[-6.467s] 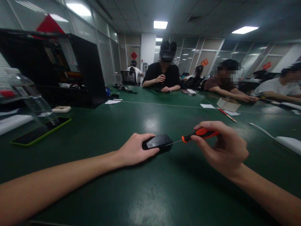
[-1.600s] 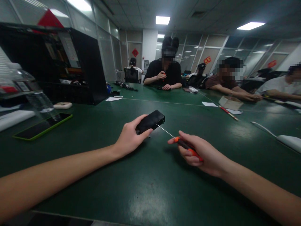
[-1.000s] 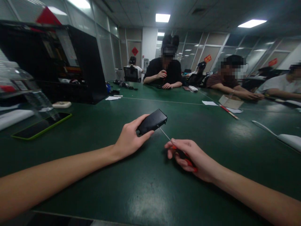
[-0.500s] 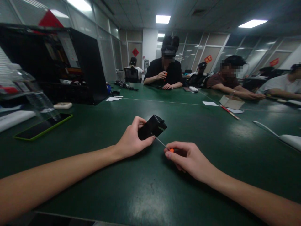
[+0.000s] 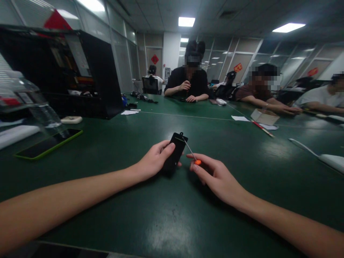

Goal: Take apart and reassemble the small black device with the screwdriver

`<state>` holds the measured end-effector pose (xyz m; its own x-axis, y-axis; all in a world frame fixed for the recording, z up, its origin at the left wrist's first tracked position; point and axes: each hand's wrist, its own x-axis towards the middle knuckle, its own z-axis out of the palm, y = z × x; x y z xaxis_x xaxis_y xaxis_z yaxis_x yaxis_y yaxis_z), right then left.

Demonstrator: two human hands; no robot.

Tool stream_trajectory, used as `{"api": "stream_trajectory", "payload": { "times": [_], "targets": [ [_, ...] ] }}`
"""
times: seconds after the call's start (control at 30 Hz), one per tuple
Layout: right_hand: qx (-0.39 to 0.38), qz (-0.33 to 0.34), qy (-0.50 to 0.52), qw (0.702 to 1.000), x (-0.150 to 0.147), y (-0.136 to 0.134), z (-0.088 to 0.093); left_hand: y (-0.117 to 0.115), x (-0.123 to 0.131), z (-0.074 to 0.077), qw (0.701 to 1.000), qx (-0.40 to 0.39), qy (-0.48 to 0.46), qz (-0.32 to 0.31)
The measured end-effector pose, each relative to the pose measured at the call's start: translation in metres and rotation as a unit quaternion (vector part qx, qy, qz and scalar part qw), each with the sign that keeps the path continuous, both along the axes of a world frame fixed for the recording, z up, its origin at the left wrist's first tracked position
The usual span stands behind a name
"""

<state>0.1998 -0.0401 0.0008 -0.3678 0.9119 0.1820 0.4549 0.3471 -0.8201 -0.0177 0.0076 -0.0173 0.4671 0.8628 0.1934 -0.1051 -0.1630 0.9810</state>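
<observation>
My left hand (image 5: 158, 157) is closed round a black rectangular box-like device (image 5: 176, 152), its thumb lying on the upper face. The device is tilted above the green table, with a small tab and a thin slot at its far end. Between the fingers of my right hand (image 5: 212, 170) is a screwdriver (image 5: 190, 148) with a thin metal shaft and an orange handle. Most of that handle is hidden in the hand. The shaft points up and left, and its tip is at the far end of the device near the tab; whether it touches I cannot tell.
On the left are a phone with a green edge (image 5: 49, 143), a clear plastic bottle (image 5: 44, 104) and a large open black case (image 5: 104, 79). A small open box (image 5: 264, 116) and a red-white strip (image 5: 263, 129) lie right. Across the green table (image 5: 150, 215) sits a person (image 5: 172, 84).
My left hand has turned the black device, so its flat face with the slot now shows. The screwdriver tip has moved from the device's near side up to its far end.
</observation>
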Motion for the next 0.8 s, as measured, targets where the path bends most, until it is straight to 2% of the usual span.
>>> {"api": "stream_trajectory", "payload": {
  "times": [0.2, 0.37, 0.43, 0.63, 0.8],
  "targets": [
    [-0.058, 0.017, 0.02, 0.998, 0.0, -0.003, 0.0, 0.004, 0.001, -0.004, 0.996, -0.065, -0.046, 0.038],
    [0.041, -0.007, -0.03, 0.999, 0.002, -0.002, 0.004, 0.007, 0.003, 0.001, 0.989, -0.1, -0.073, 0.085],
    [0.044, -0.014, -0.03, 0.998, 0.003, -0.001, 0.004, 0.009, 0.004, 0.002, 0.986, -0.113, -0.078, 0.096],
    [-0.164, -0.016, 0.021, 0.986, -0.002, -0.003, 0.005, 0.012, 0.002, -0.004, 0.991, -0.062, -0.071, 0.095],
    [-0.223, 0.012, 0.068, 0.972, -0.007, -0.005, 0.005, 0.013, 0.001, -0.005, 0.993, -0.013, -0.045, 0.112]
  ]
}}
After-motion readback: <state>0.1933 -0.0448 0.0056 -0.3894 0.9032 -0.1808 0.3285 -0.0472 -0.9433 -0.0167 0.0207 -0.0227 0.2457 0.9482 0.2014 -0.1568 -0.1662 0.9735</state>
